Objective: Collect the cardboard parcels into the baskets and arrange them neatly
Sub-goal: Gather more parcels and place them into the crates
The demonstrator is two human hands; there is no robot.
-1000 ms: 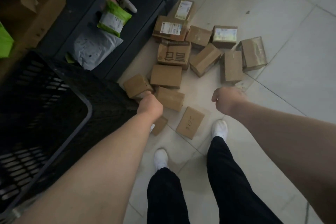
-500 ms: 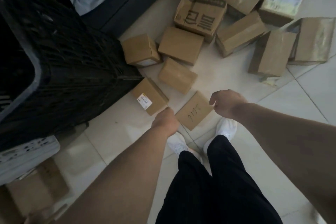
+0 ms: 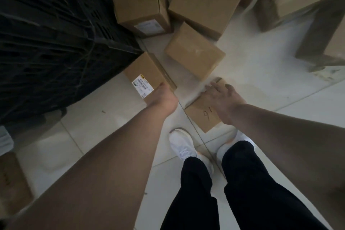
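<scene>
Down low, about nine cardboard parcels (image 3: 194, 52) lay on the floor (image 3: 89, 136) by one black basket (image 3: 56, 43). The right hand (image 3: 222, 99) lay spread flat on the pen-marked parcel (image 3: 201, 119). The left hand (image 3: 164, 98) touched the labelled parcel (image 3: 147, 74) against the basket, but whether it gripped could not be told. Bare floor lay beside both.

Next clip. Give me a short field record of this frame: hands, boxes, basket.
left hand: on the near corner of the labelled box, fingers mostly hidden
right hand: on the handwritten box, fingers spread over its far corner
basket: black, beside the labelled box
loose boxes: several on the tiled floor beyond the hands
</scene>
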